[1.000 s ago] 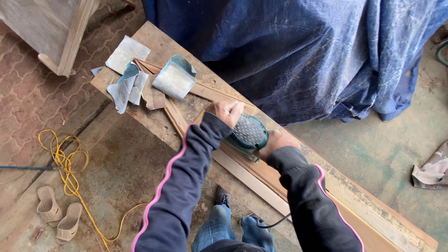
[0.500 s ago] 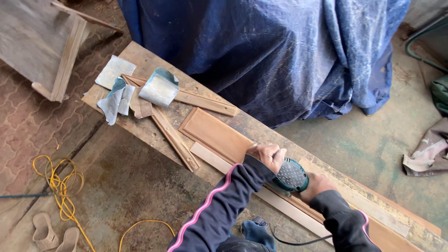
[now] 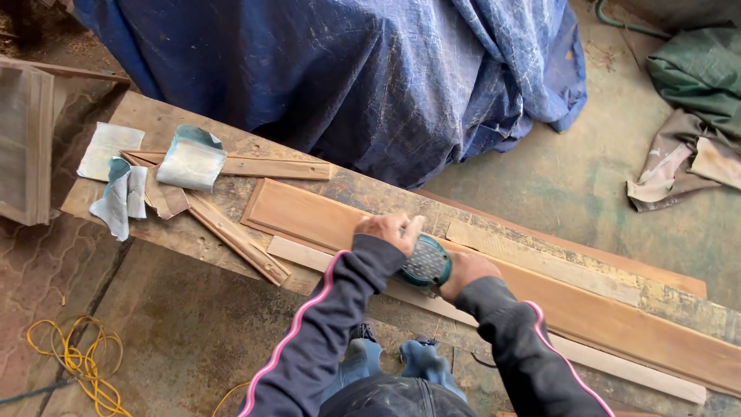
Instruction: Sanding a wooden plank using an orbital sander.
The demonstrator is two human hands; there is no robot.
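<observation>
Head view: sander (image 3: 424,262) on wooden panel (image 3: 324,216); left hand (image 3: 390,229), right hand (image 3: 463,272) grip flanking it.

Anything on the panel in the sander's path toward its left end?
Nothing visible. Both hands, left hand and right hand, are on the green sander; the wood panel is bare leftward. The loose wood strip and sandpaper sheets lie beyond its end.
</observation>
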